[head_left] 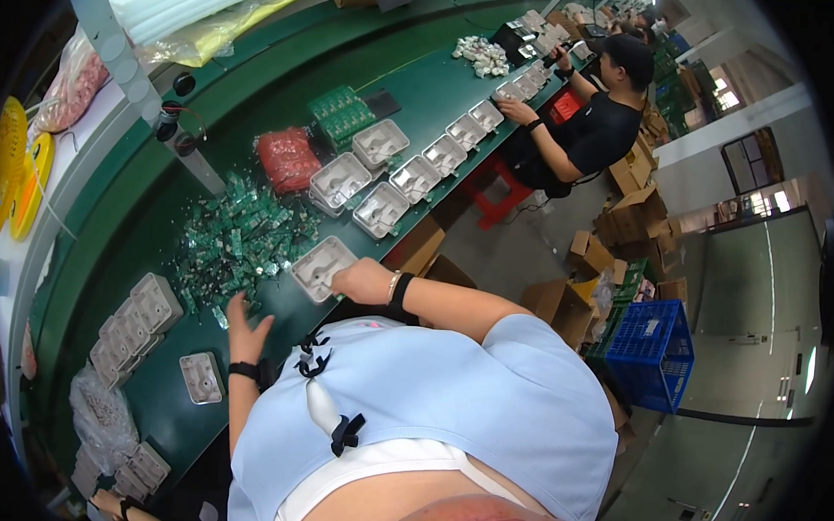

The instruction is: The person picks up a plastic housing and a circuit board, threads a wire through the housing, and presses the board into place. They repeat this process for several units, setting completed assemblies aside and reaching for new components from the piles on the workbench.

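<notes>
My right hand [363, 282] grips the near right edge of a white plastic housing [317, 268], an open box with molded compartments, which rests on the green work surface. Fingers and thumb spread, my left hand [246, 330] hovers at the near edge of a loose heap of small green circuit boards [239, 240]. One small board [220, 318] lies just left of its fingertips. Nothing shows in the left hand. A further white housing [201, 378] sits alone to its left.
Beyond the heap are a red bag [288, 160], stacked green board panels [343, 116] and rows of white housings [415, 177]. More housings [132, 329] and a clear plastic bag [102, 415] are at left. A co-worker [591, 129] sits far right; another person's hand [107, 503] shows lower left.
</notes>
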